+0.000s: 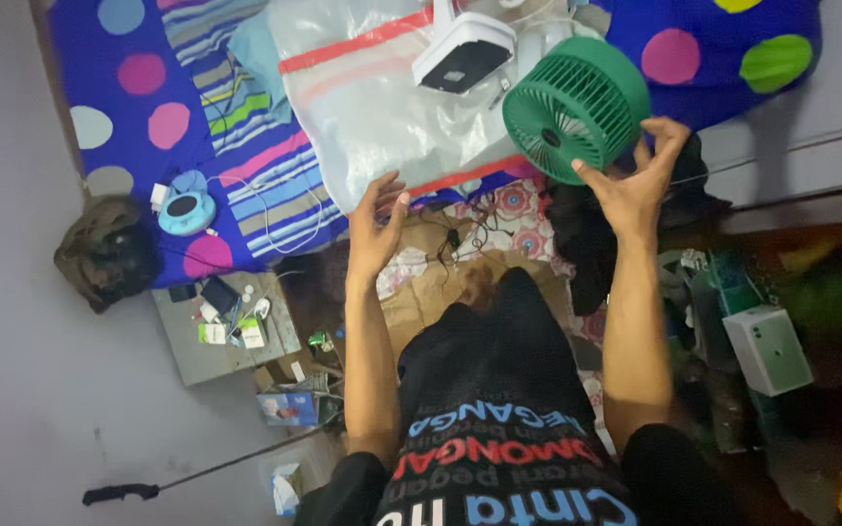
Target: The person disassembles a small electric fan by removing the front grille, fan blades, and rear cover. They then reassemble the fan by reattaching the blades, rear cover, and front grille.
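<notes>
Black shirt nearest; open hands, right hand touching green fan, over polka-dot bedsheet.

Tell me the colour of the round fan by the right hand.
Green fan, clearest in the head view.
</notes>
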